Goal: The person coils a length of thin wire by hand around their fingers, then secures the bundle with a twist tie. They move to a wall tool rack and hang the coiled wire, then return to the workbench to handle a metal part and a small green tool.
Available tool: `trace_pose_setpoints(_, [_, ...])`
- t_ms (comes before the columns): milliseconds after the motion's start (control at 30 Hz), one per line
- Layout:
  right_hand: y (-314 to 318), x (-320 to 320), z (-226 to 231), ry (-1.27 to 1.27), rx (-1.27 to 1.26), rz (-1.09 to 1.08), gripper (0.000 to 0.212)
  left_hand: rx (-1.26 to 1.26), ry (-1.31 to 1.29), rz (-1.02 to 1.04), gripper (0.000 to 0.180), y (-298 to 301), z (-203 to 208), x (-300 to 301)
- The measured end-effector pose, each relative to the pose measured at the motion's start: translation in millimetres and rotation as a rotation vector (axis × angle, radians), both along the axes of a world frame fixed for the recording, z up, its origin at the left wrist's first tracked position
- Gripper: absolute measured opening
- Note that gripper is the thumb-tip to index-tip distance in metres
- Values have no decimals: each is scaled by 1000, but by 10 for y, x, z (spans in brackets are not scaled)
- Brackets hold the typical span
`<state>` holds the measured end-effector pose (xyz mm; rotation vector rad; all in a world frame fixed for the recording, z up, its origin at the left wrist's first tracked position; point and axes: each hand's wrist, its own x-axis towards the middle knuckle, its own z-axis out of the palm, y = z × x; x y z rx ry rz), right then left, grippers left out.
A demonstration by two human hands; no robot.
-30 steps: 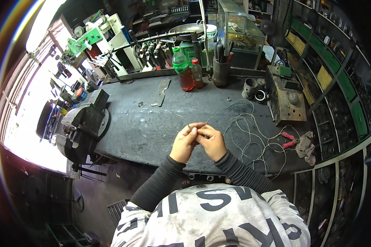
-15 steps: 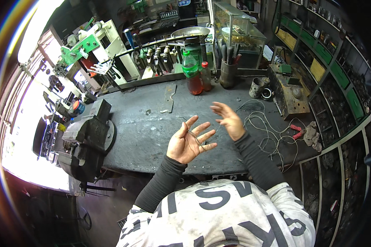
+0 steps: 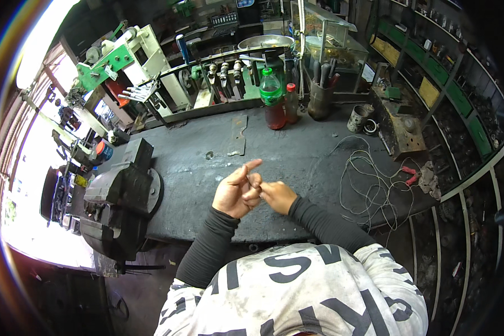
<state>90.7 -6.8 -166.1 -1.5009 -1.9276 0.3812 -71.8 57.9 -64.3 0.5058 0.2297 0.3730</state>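
Observation:
My left hand [image 3: 234, 195] and my right hand [image 3: 279, 196] meet just above the near part of a dark metal workbench [image 3: 308, 159]. The left hand's index finger and thumb point up and away, and its other fingers are bent. My right hand's fingers are closed around one of those bent fingers. I see no tool or part in either hand. Both forearms are in black sleeves.
A large black bench vise [image 3: 120, 196] sits at the bench's left end. A loose coil of thin wire [image 3: 369, 179] and red-handled pliers [image 3: 410, 175] lie to the right. At the back are a flat metal strip [image 3: 238, 134], two bottles [image 3: 272, 106] and a tool cup [image 3: 321, 99].
Half a second ago both hands were apart with fingers spread. They have come back together, and the right hand now grips a finger of the left.

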Motion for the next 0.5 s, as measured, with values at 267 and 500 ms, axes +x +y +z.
trace_pose_setpoints(267, [-473, 100, 548, 57, -183, 69, 16, 238, -33, 152, 25, 703, -433, 95])
trace_pose_setpoints(500, [-576, 124, 1097, -268, -397, 162, 13, 293, -61, 266, 30, 630, -627, 353])
